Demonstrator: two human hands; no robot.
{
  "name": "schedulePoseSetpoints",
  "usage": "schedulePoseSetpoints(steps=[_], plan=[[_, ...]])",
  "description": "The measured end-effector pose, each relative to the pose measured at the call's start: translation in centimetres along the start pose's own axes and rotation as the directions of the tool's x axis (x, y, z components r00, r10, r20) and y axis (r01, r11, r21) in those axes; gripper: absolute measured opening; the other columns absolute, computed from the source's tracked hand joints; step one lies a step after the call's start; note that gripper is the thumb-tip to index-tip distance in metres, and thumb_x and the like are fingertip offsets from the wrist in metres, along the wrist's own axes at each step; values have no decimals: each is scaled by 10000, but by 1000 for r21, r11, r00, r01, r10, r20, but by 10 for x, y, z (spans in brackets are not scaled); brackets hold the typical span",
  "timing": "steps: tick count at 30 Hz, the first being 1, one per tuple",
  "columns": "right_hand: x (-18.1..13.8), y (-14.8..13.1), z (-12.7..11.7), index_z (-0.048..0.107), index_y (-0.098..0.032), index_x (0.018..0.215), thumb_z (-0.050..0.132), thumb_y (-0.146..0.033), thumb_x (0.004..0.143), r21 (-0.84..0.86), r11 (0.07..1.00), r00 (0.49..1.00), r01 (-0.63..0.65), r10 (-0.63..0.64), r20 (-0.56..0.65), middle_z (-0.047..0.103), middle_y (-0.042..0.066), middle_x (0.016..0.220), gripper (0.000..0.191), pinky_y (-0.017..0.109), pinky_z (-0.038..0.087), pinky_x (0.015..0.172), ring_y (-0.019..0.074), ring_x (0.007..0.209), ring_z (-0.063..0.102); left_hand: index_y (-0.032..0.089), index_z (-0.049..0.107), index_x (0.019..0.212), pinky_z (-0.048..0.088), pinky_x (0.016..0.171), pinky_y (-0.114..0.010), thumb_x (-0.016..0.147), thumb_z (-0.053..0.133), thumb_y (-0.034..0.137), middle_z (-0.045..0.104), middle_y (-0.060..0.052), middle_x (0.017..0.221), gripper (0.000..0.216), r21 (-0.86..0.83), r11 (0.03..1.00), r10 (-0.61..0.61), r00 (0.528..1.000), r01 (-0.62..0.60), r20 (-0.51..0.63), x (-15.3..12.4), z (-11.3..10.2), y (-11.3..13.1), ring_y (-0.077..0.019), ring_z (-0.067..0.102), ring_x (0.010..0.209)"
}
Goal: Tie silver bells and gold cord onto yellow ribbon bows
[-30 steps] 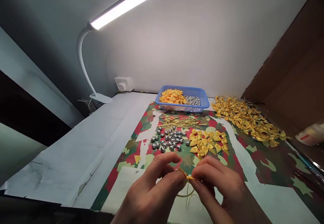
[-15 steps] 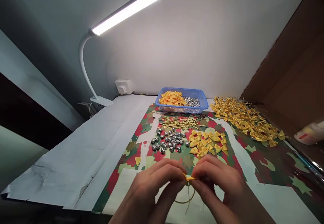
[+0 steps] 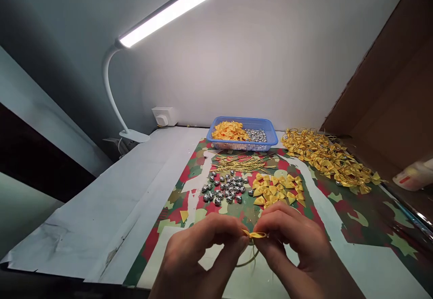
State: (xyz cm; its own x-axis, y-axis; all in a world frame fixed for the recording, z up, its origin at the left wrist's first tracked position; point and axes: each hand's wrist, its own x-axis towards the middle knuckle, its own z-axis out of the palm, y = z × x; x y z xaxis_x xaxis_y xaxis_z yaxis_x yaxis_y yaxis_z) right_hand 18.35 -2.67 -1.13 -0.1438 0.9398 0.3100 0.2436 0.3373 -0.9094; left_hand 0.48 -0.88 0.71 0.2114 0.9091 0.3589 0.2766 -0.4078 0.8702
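My left hand (image 3: 199, 256) and my right hand (image 3: 297, 249) meet low in the middle, fingertips pinched together on one small yellow ribbon bow (image 3: 255, 235). A thin gold cord (image 3: 248, 258) loops down beneath the bow between my hands. Just beyond my fingers lie a patch of several yellow bows (image 3: 277, 190) and, to their left, several silver heart beads (image 3: 225, 188). A bundle of gold cords (image 3: 241, 163) lies behind them.
A blue basket (image 3: 269, 143) with yellow bows and silver beads stands at the back. A heap of finished gold bows (image 3: 329, 159) lies at right. A white clamp lamp (image 3: 117, 91) rises at left, brown cardboard (image 3: 389, 96) walls the right, and a white bottle (image 3: 414, 175) lies there.
My hands stayed together on the bow and shifted only slightly; the fingers worked the bow and the cord loop moved a little. The view tilted a bit.
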Motion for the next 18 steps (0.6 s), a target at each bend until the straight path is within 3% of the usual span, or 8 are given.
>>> schedulePoseSetpoints(steps=[2,7,11,14,18], plan=[[1,-1,0,604,-252,842,559,-221,949,63,997,999,-49,48,10,538,-47,806,120,223,383,615,99,677,487,317,730,855,597,664,-164,799,760,106,777,90,758,220,-138,980,-148,989,144,-21,0,1,1,-131,742,685],[2,-4,1,612,-234,810,609,-360,926,282,933,975,-223,219,48,491,-35,767,172,248,337,588,126,679,448,311,746,1005,573,658,-152,828,791,193,771,61,718,218,-345,845,-370,913,408,174,7,-3,3,-127,719,706],[0,-1,2,606,-221,803,640,-456,912,361,891,960,-274,275,51,478,-33,770,261,239,350,596,122,680,442,280,753,978,550,650,-171,818,813,216,714,55,708,182,-394,794,-402,886,462,231,10,-5,0,-122,665,701],[-2,3,3,635,-228,827,610,-455,936,298,925,970,-236,240,25,525,-14,790,253,236,399,610,129,697,483,274,741,985,535,650,-188,821,813,255,693,47,730,181,-379,793,-413,878,477,243,10,-6,-2,-125,635,705],[-9,-5,4,705,-286,1025,593,-414,970,144,978,962,-152,180,-206,656,24,979,178,216,479,566,110,637,548,264,721,957,519,642,-202,816,810,282,683,42,717,168,-328,813,-433,876,481,212,9,-5,-2,-136,625,706]])
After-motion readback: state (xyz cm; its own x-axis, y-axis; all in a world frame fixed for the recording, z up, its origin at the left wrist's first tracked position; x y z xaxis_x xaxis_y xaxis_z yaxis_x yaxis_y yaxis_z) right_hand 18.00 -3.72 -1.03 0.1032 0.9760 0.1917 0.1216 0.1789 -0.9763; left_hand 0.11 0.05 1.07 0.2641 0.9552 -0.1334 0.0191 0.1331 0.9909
